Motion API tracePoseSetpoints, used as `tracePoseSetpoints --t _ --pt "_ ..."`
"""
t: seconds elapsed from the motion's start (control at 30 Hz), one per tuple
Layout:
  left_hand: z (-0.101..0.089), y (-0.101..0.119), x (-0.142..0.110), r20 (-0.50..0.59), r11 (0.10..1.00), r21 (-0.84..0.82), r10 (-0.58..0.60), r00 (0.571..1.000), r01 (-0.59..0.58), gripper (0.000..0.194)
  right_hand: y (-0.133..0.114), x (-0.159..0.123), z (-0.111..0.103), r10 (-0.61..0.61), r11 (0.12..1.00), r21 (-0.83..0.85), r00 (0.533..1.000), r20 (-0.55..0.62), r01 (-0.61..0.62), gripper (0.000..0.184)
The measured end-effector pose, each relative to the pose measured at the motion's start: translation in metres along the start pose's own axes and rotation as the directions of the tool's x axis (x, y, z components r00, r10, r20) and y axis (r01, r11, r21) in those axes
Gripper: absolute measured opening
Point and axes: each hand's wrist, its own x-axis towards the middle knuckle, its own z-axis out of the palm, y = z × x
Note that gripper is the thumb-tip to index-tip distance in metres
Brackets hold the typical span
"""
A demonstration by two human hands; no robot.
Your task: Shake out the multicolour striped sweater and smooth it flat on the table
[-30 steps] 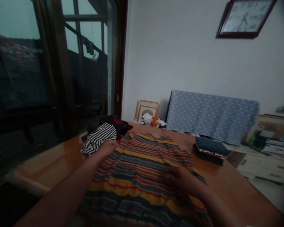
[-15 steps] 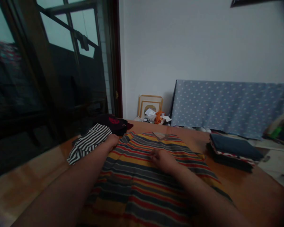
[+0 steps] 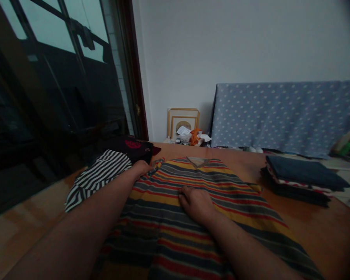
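Observation:
A striped shirt (image 3: 221,194) in yellow, red and grey lies spread flat on the wooden table (image 3: 323,221), collar away from me. My left hand (image 3: 141,169) is closed at the shirt's far left shoulder edge, pinching the fabric there. My right hand (image 3: 194,202) rests knuckles-up on the middle of the shirt, fingers curled against the cloth. Both forearms reach across the near part of the shirt.
A black-and-white striped garment (image 3: 97,177) and a dark one with a red print (image 3: 132,147) lie at the left. A stack of folded clothes (image 3: 301,179) sits at the right. Picture frames (image 3: 183,122) and a dotted blue cover (image 3: 286,114) stand against the wall.
My right hand slid from the shirt's right side to its middle. The left hand stayed at the left shoulder edge. The view tilted down and shifted left.

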Motion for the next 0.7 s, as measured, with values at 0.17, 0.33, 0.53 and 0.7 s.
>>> tracePoseSetpoints --t 0.17,0.33,0.53,0.7 --pt "0.005 0.004 -0.004 -0.013 1.0 -0.016 -0.007 1.0 0.007 0.011 0.001 0.0 0.001 -0.005 1.0 0.005 1.0 -0.007 0.005 0.034" --pt "-0.006 0.005 -0.005 -0.156 0.997 -0.065 0.03 0.987 -0.04 0.016 0.001 -0.001 0.0 -0.009 1.0 0.028 1.0 0.016 0.009 0.034" --pt "-0.05 -0.001 0.002 -0.381 1.0 0.011 0.015 0.924 -0.012 0.021 0.003 0.0 0.002 -0.004 0.999 0.045 1.0 0.01 0.003 0.034" --pt "-0.072 -0.003 -0.01 -0.455 0.967 0.256 0.129 0.881 -0.009 0.027 0.002 0.0 0.002 -0.002 0.999 0.054 1.0 0.017 0.001 0.034"
